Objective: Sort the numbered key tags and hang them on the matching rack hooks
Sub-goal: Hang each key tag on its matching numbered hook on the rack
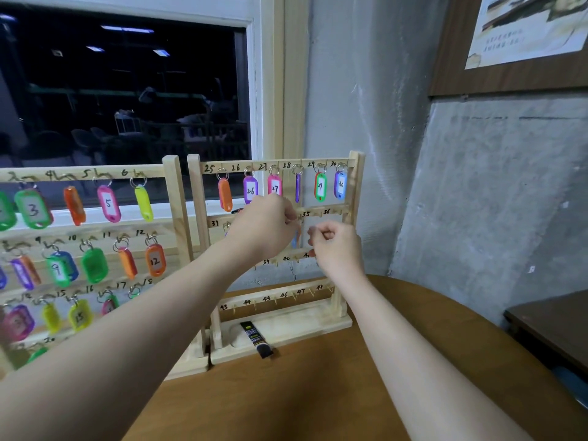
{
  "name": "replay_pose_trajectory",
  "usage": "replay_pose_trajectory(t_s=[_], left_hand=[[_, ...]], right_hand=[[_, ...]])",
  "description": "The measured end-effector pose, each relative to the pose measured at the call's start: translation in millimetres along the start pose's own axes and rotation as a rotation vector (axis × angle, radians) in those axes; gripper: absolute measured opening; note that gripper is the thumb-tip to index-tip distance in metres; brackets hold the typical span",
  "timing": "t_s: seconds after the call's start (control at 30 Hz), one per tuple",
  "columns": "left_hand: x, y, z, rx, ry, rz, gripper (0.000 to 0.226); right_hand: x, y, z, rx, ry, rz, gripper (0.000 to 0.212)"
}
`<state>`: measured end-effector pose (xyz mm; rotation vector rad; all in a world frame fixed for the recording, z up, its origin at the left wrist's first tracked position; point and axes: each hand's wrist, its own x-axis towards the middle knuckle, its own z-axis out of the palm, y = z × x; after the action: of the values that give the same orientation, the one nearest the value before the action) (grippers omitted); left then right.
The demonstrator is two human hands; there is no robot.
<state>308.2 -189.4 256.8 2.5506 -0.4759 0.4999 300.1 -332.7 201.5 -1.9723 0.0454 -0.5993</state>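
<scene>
The left hand [270, 226] pinches a blue tag [296, 238] by its ring at the rack [353, 186] near hook 34, the right hand [334, 243] curled empty beside; light, stiff plastic, best held by the ring.

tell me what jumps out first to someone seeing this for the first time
Two bare forearms reach in from below, the left hand and the right hand meeting at the second row of the right wooden rack, where a blue tag hangs between them. Bright colored key tags fill the left rack, like the green 3 tag. Behind is a dark window.
</scene>
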Motion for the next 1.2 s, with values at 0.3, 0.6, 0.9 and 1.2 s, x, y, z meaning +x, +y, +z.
replay_pose_trajectory(t_s=[0.3,0.6,0.9,1.2], left_hand=[[-62.4,14.1,-4.8,-0.039,-0.076,0.168,0.017],[-190.9,21.6,98.4,-0.05,-0.577,0.196,0.012],[-245.8,24.3,156.7,-0.288,-0.638,0.01,0.021],[-247.9,27.2,163.3,-0.361,-0.682,-0.047,0.009]], right_hand=[[-79.7,34.3,-66.2,-0.046,-0.189,0.163,0.015],[-207.3,89.2,-134.4,-0.449,-0.407,0.261,0.018],[-250.1,102.9,-142.7,-0.734,-0.417,0.151,0.02],[-250.9,108.8,-141.6,-0.647,-0.44,0.159,0.019]])
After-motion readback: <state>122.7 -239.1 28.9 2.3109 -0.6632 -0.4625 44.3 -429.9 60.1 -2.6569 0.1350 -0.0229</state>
